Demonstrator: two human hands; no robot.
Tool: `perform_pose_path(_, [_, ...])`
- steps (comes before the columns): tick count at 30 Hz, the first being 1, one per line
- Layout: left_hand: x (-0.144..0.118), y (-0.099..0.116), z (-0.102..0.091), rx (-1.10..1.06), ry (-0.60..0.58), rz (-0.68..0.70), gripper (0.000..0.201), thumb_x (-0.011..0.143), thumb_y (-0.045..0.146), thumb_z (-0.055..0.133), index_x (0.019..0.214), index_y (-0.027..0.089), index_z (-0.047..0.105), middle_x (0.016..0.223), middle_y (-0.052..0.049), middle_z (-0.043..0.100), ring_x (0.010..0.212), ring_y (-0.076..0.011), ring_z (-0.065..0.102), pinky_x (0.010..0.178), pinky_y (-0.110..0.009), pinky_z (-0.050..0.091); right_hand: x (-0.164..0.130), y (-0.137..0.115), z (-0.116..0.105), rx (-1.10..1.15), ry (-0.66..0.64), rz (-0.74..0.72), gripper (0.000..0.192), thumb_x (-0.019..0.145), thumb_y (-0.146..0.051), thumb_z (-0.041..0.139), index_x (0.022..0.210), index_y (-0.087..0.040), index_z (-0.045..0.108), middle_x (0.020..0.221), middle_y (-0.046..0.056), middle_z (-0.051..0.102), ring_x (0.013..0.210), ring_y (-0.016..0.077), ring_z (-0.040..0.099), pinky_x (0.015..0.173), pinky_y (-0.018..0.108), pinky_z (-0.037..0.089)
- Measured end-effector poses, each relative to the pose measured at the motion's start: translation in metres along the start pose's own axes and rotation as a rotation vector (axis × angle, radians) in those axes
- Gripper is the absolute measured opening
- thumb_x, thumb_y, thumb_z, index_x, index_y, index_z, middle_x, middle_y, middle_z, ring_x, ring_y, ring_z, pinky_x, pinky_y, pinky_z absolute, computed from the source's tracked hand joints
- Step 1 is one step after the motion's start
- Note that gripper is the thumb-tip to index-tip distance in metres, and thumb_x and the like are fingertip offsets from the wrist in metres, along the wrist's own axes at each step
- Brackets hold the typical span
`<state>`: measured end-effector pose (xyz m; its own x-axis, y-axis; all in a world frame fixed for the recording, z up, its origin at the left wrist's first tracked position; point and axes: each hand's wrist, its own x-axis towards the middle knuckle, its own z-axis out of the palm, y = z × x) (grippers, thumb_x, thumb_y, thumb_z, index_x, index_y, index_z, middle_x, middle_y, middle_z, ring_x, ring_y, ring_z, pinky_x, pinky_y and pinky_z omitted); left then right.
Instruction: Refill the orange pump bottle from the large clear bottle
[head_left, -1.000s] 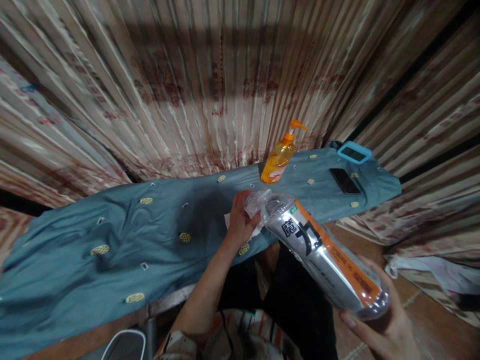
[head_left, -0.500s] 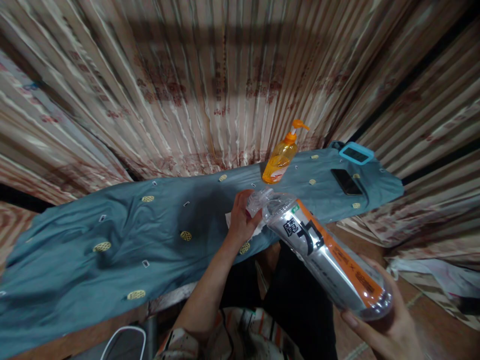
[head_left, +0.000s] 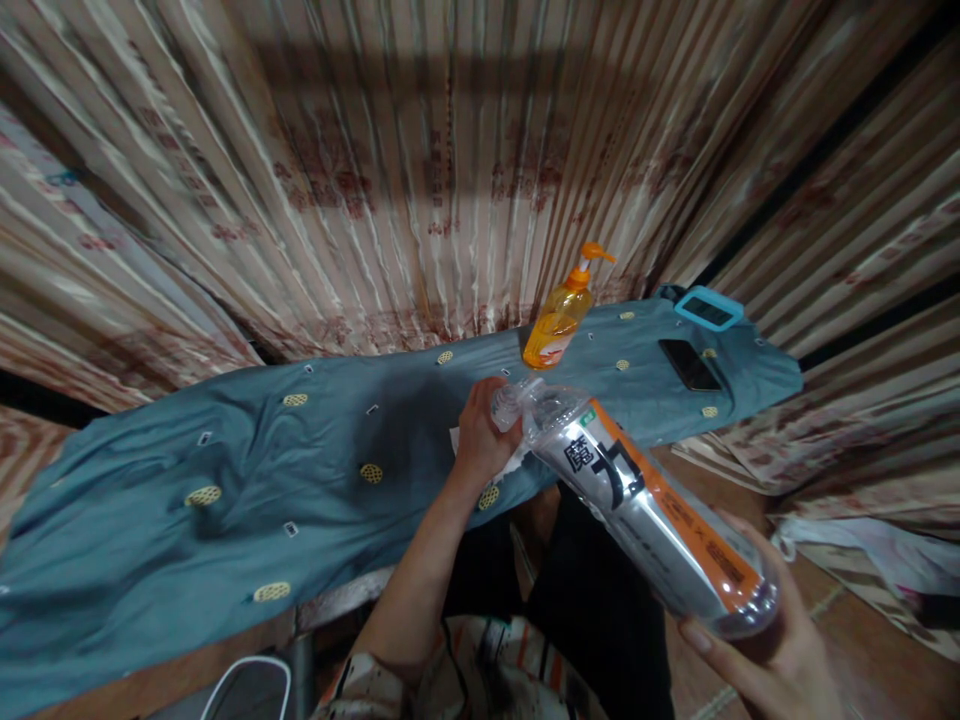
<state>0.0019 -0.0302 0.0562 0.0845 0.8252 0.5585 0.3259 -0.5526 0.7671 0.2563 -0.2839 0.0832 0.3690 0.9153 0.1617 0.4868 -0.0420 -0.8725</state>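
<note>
– What surrounds the person?

– Striped curtains (head_left: 420, 170) hang behind a long board under a teal cloth (head_left: 225, 480).

– And what is held?

– One clear bottle (head_left: 645, 510) with an orange-and-black label, tilted over the person's lap, neck toward the cloth. The right hand (head_left: 757, 660) cups its base, fingers wrapped around it. The left hand (head_left: 480, 435) is closed on the cap (head_left: 506, 405) at the neck.

– What else is on the cloth?

– One orange pump bottle (head_left: 559, 320) stands just beyond the cap. Further right lie one dark phone (head_left: 690, 363) and one device with a blue frame (head_left: 709, 308), near each other. A white cable (head_left: 247, 680) loops below the board.
</note>
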Motion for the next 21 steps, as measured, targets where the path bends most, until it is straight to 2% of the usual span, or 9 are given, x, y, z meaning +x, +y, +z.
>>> perform_pose_path(5, [0.003,0.002,0.003,-0.007,0.002,-0.049,0.036,0.085,0.033,0.079,0.115,0.022,0.063,0.111,-0.008,0.075,0.106,-0.0278,0.074,0.097,-0.044,0.061,-0.001,0.003,-0.002,-0.027,-0.007,0.007,0.09,0.074,-0.047,0.09,0.153,-0.033,0.049,0.153,0.007,0.058,0.137,0.0282,0.061,0.114,0.035,0.049])
perform_pose_path(9, [0.004,0.003,0.006,0.0,0.024,-0.066,0.036,0.084,0.039,0.082,0.109,0.022,0.063,0.107,-0.007,0.074,0.102,-0.0266,0.074,0.094,-0.043,0.062,-0.001,0.002,-0.002,-0.008,-0.003,0.034,0.09,0.073,-0.049,0.089,0.152,-0.032,0.05,0.154,0.009,0.057,0.14,0.0331,0.058,0.118,0.045,0.046])
perform_pose_path(14, [0.004,0.004,0.009,-0.019,0.041,-0.069,0.041,0.083,0.048,0.082,0.108,0.022,0.062,0.104,-0.007,0.074,0.1,-0.0274,0.074,0.091,-0.045,0.062,-0.001,-0.017,0.008,-0.015,0.045,0.082,0.09,0.069,-0.053,0.091,0.148,-0.032,0.054,0.148,0.007,0.061,0.136,0.0318,0.061,0.116,0.038,0.049])
perform_pose_path(18, [0.004,0.006,0.009,-0.017,0.04,-0.09,0.042,0.083,0.049,0.082,0.107,0.02,0.063,0.102,-0.008,0.073,0.101,-0.0276,0.074,0.092,-0.045,0.062,-0.002,-0.029,0.015,-0.009,0.164,0.133,0.091,0.071,-0.066,0.085,0.147,-0.028,0.053,0.147,0.009,0.06,0.14,0.0363,0.056,0.125,0.049,0.038])
perform_pose_path(20, [0.004,0.007,0.008,-0.012,0.04,-0.096,0.042,0.083,0.049,0.082,0.106,0.019,0.063,0.102,-0.009,0.073,0.1,-0.0279,0.074,0.091,-0.045,0.063,-0.001,-0.023,0.011,0.003,0.144,0.117,0.09,0.067,-0.06,0.09,0.145,-0.029,0.054,0.149,0.009,0.058,0.138,0.0346,0.059,0.118,0.043,0.048])
perform_pose_path(21, [0.004,0.007,0.008,-0.011,0.04,-0.097,0.042,0.083,0.049,0.082,0.106,0.019,0.063,0.102,-0.009,0.073,0.1,-0.028,0.074,0.09,-0.045,0.063,0.0,-0.018,0.008,0.014,0.09,0.105,0.094,0.064,-0.055,0.093,0.145,-0.031,0.054,0.15,0.009,0.059,0.136,0.0336,0.061,0.115,0.04,0.051])
